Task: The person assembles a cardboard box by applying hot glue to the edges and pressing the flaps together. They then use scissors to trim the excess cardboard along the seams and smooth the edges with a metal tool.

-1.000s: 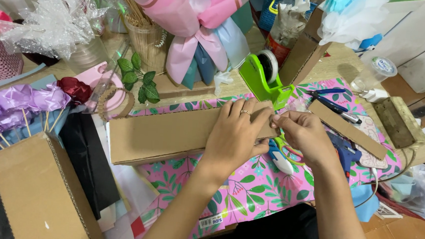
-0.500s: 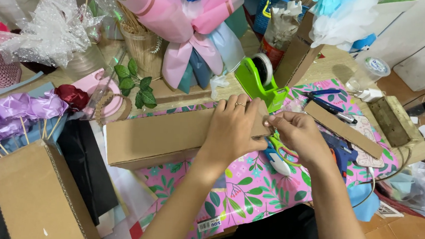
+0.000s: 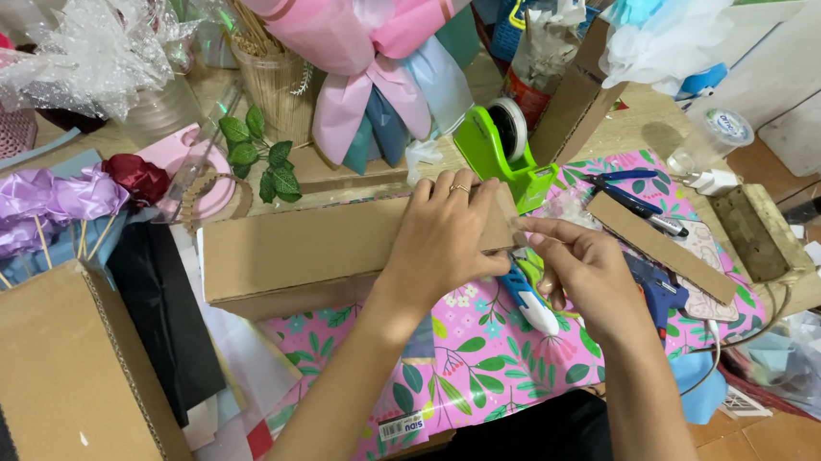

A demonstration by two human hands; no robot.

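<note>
A long brown cardboard box [image 3: 293,251] lies across a sheet of pink floral wrapping paper [image 3: 478,360]. My left hand [image 3: 444,238], with a ring on one finger, grips and presses down the box's right end. Just to its right, my right hand [image 3: 586,272] pinches what looks like a small piece of clear tape against that same end. A green tape dispenser [image 3: 503,150] stands directly behind the hands. Under my right hand lies a blue and white glue gun [image 3: 530,306].
A flat cardboard strip [image 3: 660,246] and blue scissors [image 3: 625,193] lie to the right. A tall cardboard box [image 3: 64,370] stands at front left beside purple ribbon flowers [image 3: 17,203]. Pink wrapped bouquets [image 3: 347,34] and green leaves [image 3: 261,158] crowd the back.
Both hands stay at the box's right end. My right hand's fingers have drawn in closer to the box's corner, and my left hand has slid slightly over the end.
</note>
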